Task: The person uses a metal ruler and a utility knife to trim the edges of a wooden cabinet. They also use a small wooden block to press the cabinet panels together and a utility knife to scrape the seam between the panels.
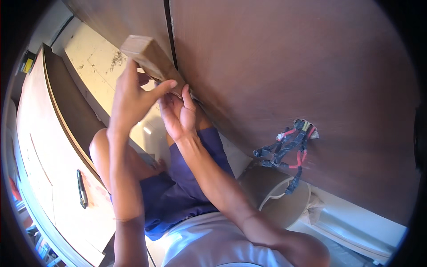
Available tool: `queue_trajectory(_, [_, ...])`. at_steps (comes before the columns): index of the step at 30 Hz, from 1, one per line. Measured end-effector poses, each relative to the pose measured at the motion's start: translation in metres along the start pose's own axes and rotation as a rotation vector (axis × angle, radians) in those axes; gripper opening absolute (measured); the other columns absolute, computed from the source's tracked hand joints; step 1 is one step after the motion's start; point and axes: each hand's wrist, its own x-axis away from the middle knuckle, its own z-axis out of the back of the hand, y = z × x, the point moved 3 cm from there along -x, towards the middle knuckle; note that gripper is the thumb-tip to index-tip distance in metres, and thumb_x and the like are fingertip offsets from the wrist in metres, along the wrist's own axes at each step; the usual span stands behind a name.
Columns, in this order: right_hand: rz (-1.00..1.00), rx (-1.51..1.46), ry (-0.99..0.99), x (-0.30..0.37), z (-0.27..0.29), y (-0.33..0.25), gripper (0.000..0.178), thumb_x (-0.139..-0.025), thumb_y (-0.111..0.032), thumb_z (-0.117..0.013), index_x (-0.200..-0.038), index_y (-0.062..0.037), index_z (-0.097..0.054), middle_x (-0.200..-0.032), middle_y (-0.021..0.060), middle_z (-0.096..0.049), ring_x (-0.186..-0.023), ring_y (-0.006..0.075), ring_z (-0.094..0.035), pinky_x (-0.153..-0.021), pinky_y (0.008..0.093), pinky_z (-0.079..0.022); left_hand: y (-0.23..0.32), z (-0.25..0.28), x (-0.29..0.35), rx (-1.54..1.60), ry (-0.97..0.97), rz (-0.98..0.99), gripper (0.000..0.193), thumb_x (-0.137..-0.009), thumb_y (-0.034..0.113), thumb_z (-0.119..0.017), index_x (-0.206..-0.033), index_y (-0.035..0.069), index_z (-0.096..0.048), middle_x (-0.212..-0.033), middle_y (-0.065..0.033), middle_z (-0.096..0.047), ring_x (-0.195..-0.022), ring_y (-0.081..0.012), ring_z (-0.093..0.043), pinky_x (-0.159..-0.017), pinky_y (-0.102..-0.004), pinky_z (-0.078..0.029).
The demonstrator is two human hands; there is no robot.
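Note:
A long brown block, which looks like wood, is held up at a tilt in front of the brown panel. Its paler end face points up and to the left. My left hand grips it from the left, the thumb stretched along its lower part and the other fingers partly hidden. Below, my right hand closes around the lower end, palm up, with its thumb against the block. Both hands are slightly blurred.
Taped wire ends stick out of a hole in the panel. A round pale bucket stands below them. On the light board at the left lies a black utility knife. A yellow-and-black object sits far left.

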Motion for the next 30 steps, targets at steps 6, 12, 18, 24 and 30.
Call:
queue_trajectory(6, [-0.005, 0.007, -0.150, -0.002, -0.016, -0.001, 0.056, -0.105, -0.031, -0.066, -0.148, -0.0003, -0.048, -0.146, 0.0175, -0.057, -0.141, 0.0274, -0.052, -0.122, 0.0428, -0.043, 0.007, -0.030, -0.003, 0.074, 0.266, -0.173, 0.063, -0.080, 0.019, -0.088, -0.128, -0.007, -0.057, -0.111, -0.0235, -0.068, -0.100, -0.0352, -0.071, -0.087, -0.0428, -0.057])
queue_trajectory(12, [-0.032, 0.359, -0.142, 0.004, -0.020, -0.003, 0.054, -0.112, -0.036, -0.049, -0.158, -0.0070, -0.040, -0.155, 0.0113, -0.051, -0.142, 0.0236, -0.050, -0.123, 0.0431, -0.038, 0.008, -0.061, -0.015, -0.021, 0.518, -0.373, 0.073, -0.090, 0.021, -0.078, -0.144, -0.008, -0.038, -0.118, -0.0248, -0.047, -0.110, -0.0418, -0.049, -0.096, -0.0511, -0.042])
queue_trajectory(18, [-0.230, 0.891, 0.132, 0.039, -0.023, -0.026, 0.041, -0.114, -0.028, -0.045, -0.150, -0.0071, -0.048, -0.138, 0.0083, -0.059, -0.128, 0.0214, -0.057, -0.107, 0.0408, -0.048, 0.017, -0.069, -0.022, -0.036, 0.612, -0.362, 0.081, -0.079, 0.022, -0.088, -0.137, -0.007, -0.042, -0.118, -0.0253, -0.052, -0.107, -0.0435, -0.052, -0.094, -0.0523, -0.043])
queue_trajectory(24, [-0.462, 2.172, -0.674, 0.174, -0.144, -0.014, 0.035, -0.103, -0.019, -0.066, -0.133, 0.0001, -0.062, -0.113, 0.0144, -0.065, -0.107, 0.0234, -0.064, -0.093, 0.0402, -0.051, 0.022, -0.052, -0.022, -0.040, 0.640, -0.360, 0.077, -0.078, 0.023, -0.088, -0.134, -0.006, -0.044, -0.116, -0.0249, -0.055, -0.103, -0.0435, -0.054, -0.091, -0.0515, -0.046])
queue_trajectory(30, [-0.251, 2.105, -1.169, 0.311, -0.344, -0.077, 0.039, -0.101, -0.024, -0.067, -0.135, -0.0036, -0.063, -0.126, 0.0175, -0.067, -0.111, 0.0309, -0.066, -0.094, 0.0450, -0.055, 0.032, -0.046, -0.028, -0.009, 0.656, -0.461, 0.073, -0.078, 0.028, -0.086, -0.129, -0.007, -0.047, -0.113, -0.0258, -0.054, -0.100, -0.0423, -0.053, -0.088, -0.0509, -0.046])
